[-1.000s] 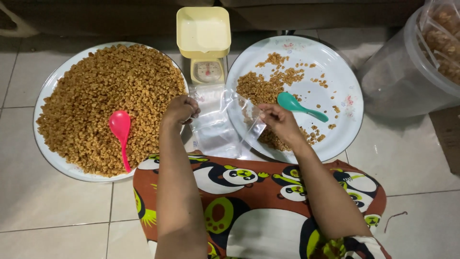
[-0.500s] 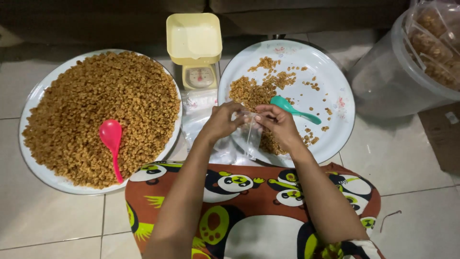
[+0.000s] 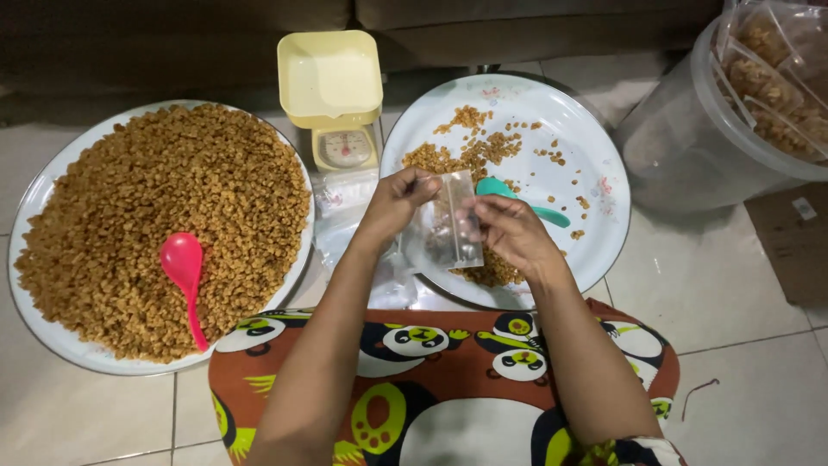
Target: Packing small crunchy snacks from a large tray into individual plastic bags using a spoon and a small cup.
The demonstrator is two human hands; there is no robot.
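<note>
Both hands hold a small clear plastic bag (image 3: 450,223) above the near edge of the right white tray (image 3: 595,147). My left hand (image 3: 398,200) pinches the bag's upper left corner and my right hand (image 3: 509,229) grips its right side. The bag looks empty. Under my right hand a teal spoon (image 3: 517,197) lies on the tray among scattered brown snack pieces (image 3: 470,155). More clear bags (image 3: 345,203) lie in a pile on the floor between the two trays.
A large white tray (image 3: 34,203) at left is heaped with brown snacks, with a pink spoon (image 3: 184,276) on top. A yellow kitchen scale (image 3: 332,95) stands between the trays. A clear tub (image 3: 690,147) of filled bags is at the right. A patterned cloth (image 3: 440,380) covers my lap.
My left hand has left the pile of bags and joined the right hand. A single clear bag is now lifted and held between both hands over the right tray.
</note>
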